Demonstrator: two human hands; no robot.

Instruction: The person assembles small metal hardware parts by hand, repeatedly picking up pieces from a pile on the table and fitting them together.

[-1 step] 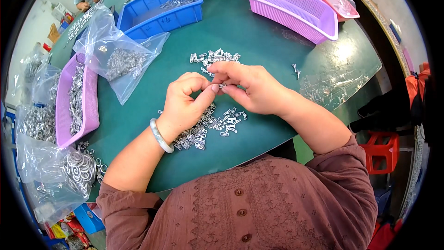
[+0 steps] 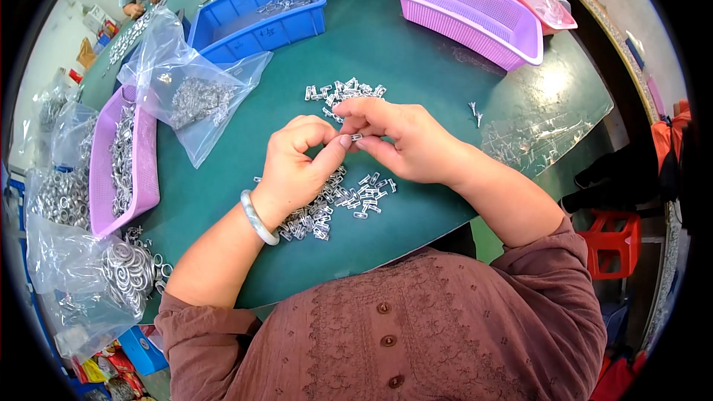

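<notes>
Far left, a purple basket (image 2: 147, 156) holds metal parts. My left fingers (image 2: 329, 157) pinch a metal clip (image 2: 356, 137) over the surface (image 2: 431, 82). My right fingers (image 2: 380, 150) curl nearly closed at its right end; whether gripping, I cannot tell.

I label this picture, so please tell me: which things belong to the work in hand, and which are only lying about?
Apparently the work:
- left hand, right hand
- held metal piece
- nearer metal pile, farther metal pile

Apparently lying about:
- red stool
- blue bin
- right purple basket
</notes>
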